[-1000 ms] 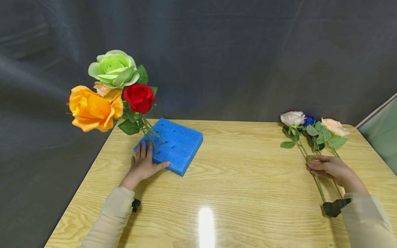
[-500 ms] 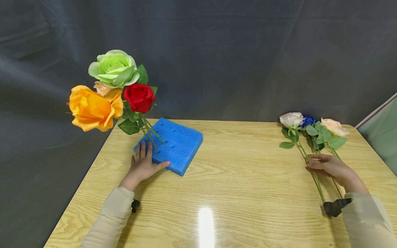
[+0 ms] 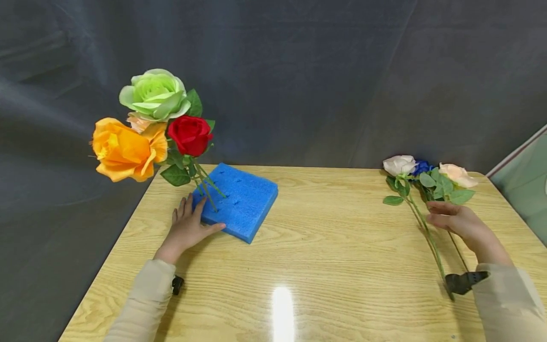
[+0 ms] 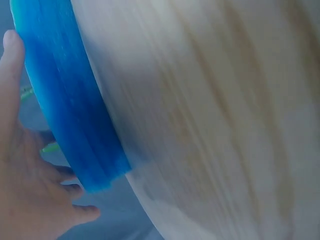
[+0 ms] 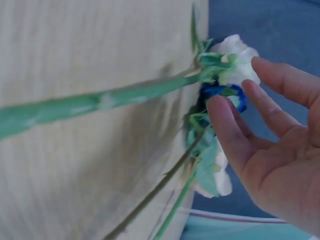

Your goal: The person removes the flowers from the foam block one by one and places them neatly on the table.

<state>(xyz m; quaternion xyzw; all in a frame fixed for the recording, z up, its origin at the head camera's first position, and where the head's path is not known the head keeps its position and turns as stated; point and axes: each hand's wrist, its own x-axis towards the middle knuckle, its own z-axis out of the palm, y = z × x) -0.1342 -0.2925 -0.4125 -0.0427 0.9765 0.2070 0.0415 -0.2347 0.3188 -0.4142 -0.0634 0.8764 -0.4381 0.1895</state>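
Note:
My left hand (image 3: 184, 231) is at the near left corner of a blue foam block (image 3: 245, 202), its fingers spread and thumb along the near edge. Artificial roses stand tilted in the block: green (image 3: 155, 95), orange (image 3: 126, 148), red (image 3: 190, 135), and a partly hidden peach one (image 3: 137, 122). On the right, my right hand (image 3: 466, 227) hovers over the stems of roses lying on the table: white (image 3: 399, 165), blue (image 3: 421, 166) and pale peach (image 3: 457, 175). The right wrist view shows its fingers (image 5: 227, 125) apart from the green stem (image 5: 125, 95), gripping nothing.
The wooden table (image 3: 325, 247) extends between both hands. A dark curtain (image 3: 299, 80) hangs behind its far edge. At the far right is a pale green panel (image 3: 527, 180) with a light edge. Several holes dot the foam's top.
My right hand has let go of the white rose's stem and moved slightly up and away. My left hand has drawn back a little leftward along the foam block. The standing roses barely shift.

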